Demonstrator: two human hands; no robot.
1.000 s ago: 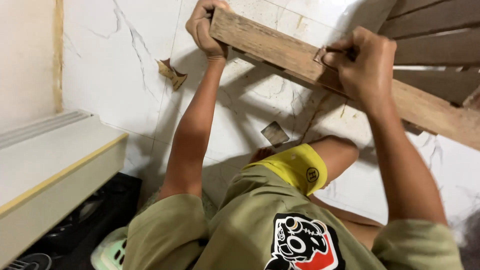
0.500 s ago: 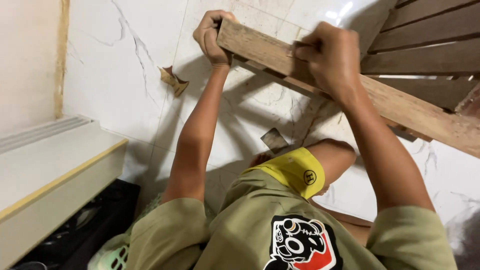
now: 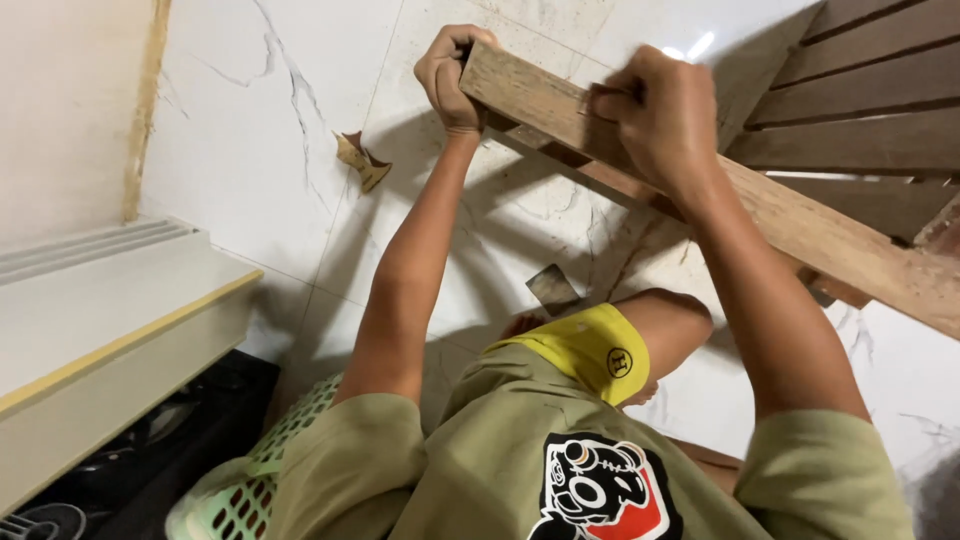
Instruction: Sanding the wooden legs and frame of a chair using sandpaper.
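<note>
While gripped, plank (image 3: 800, 225) end inside left fingers (image 3: 445, 62).

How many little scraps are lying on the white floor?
2. One pale brown scrap lies left of the left hand. One grey square scrap lies under the plank, by the knee. More may hide under the wood or the body.

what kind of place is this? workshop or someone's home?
Likely a home floor used as a makeshift work spot: glossy marble-look floor tiles, a green plastic basket, and a person's hands on a rough wooden plank beside a slatted wooden piece.
</note>
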